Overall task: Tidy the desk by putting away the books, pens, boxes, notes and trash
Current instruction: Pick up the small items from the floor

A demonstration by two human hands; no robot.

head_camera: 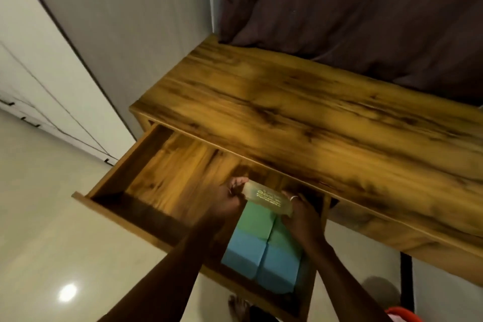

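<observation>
2 hands hold a small yellowish box over the open drawer of a wooden desk. The left hand pinches the box's left end, fingers curled round it. The right hand grips the right end, its fingertips mostly hidden behind the box, with a ring showing on 1 finger. Gold print on the box is too blurred to read.

Just below the box, in the right part of the drawer, lie 2 green blocks and 2 blue blocks, packed side by side. Whether the box touches them cannot be told, and the right forearm covers part of the right pair.

A dark curtain hangs behind the desk. At the bottom edge, a bare foot and a red object are cut off by the frame.
</observation>
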